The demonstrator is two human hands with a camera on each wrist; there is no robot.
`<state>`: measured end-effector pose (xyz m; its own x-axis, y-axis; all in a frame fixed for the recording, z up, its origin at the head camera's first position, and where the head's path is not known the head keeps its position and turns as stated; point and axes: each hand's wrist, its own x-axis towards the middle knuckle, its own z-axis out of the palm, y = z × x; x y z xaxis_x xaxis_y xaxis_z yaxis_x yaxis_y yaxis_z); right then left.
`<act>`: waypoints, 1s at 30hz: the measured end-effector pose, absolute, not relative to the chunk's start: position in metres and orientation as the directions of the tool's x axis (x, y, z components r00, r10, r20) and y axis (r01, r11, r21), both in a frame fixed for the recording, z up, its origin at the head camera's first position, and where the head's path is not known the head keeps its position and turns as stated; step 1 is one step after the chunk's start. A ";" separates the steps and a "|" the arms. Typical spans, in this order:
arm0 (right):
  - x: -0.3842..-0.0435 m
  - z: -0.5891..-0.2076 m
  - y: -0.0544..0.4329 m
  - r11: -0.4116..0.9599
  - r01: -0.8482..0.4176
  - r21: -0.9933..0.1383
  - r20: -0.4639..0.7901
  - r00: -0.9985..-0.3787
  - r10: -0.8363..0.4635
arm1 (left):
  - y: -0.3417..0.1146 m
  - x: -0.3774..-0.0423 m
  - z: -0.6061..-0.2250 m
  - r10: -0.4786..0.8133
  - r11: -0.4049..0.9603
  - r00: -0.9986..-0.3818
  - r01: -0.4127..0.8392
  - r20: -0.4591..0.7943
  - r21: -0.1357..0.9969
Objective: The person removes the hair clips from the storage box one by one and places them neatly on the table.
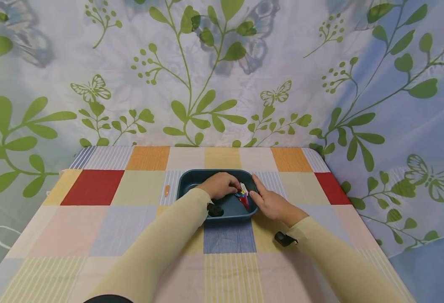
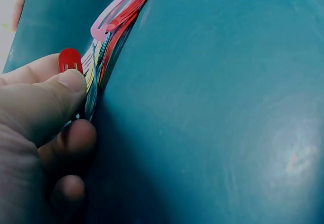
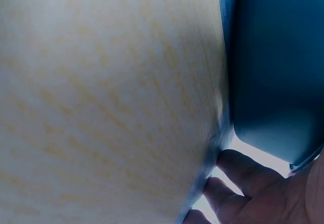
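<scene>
A dark teal plastic tray (image 1: 222, 217) stands on the table. My left hand (image 1: 220, 185) reaches into it and pinches a red snap hair clip (image 2: 70, 58) between thumb and forefinger; its other fingers are bent underneath. Against the tray's right inner wall lies a bunch of hair clips (image 1: 243, 198) in red, pink, white, yellow and blue, right beside the pinched one. At the tray's right end is my right hand (image 1: 276, 205), thumb at the rim and the other fingers extended outside the wall. Those fingertips (image 3: 230, 158) rest low by the tablecloth.
An orange-brown hair clip (image 1: 167, 190) lies on the patchwork tablecloth (image 1: 138, 185) left of the tray. A white cable loop (image 1: 4, 235) hangs at the table's left edge. Leaf-patterned curtains (image 1: 214, 75) close off the back and right side.
</scene>
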<state>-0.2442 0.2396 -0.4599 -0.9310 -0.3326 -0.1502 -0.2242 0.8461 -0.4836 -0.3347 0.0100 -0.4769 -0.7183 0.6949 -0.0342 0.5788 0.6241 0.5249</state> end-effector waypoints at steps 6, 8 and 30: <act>-0.245 -0.462 0.241 0.848 -0.219 -0.483 -0.153 -0.932 -0.327 | 0.010 -0.335 -0.476 0.684 0.621 -0.728 0.550 -0.044 0.559; -0.245 -0.462 0.241 0.846 -0.220 -0.486 -0.151 -0.932 -0.330 | 0.009 -0.335 -0.475 0.679 0.621 -0.733 0.540 -0.044 0.568; -0.246 -0.462 0.242 0.843 -0.206 -0.497 -0.175 -0.928 -0.330 | 0.012 -0.340 -0.471 0.642 0.545 -0.766 0.431 -0.028 0.719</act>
<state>-0.2460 0.2416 -0.4622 -0.9277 -0.3299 -0.1748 -0.2059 0.8427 -0.4975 -0.3403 0.0115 -0.4712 -0.7658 0.6425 -0.0277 0.4310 0.5447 0.7194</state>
